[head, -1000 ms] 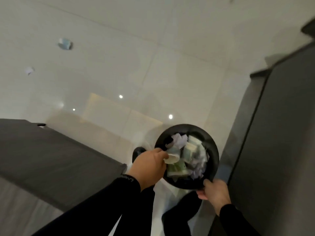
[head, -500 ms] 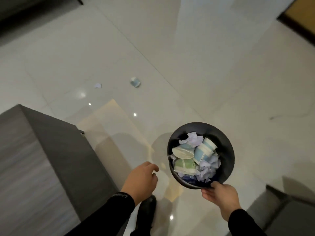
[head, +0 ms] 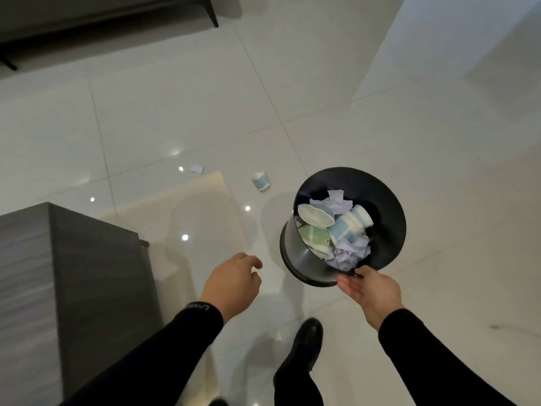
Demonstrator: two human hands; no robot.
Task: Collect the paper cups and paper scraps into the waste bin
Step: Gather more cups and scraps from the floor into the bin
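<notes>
The waste bin (head: 380, 230), black and round, is carried above the glossy tiled floor (head: 351, 112), tilted so its open mouth faces up toward the camera. The right hand (head: 369, 291) holds it at the near rim, thumb on the edge and fingers (head: 347, 288) curled under the wall, pinching the rim between them. Inside the waste bin lie several paper cups (head: 341, 230), pale blue and pale green, packed on their sides, with crumpled paper scraps (head: 349, 253) in white and lilac around and over them, filling it close to the rim.

The left hand (head: 232, 281) hangs to the left of the waste bin, apart from it, empty, its fingers (head: 253, 262) loosely curled and slightly parted, touching nothing.

On the floor beyond the waste bin, up and to its left, one blue paper cup (head: 260, 181) lies on its side. Further left of the waste bin, past that cup, a small white paper scrap (head: 196, 168) rests on the tiles. A grey cabinet (head: 87, 288) stands well to the left of the waste bin. Below the waste bin, a black shoe (head: 304, 344) stands on the floor.
</notes>
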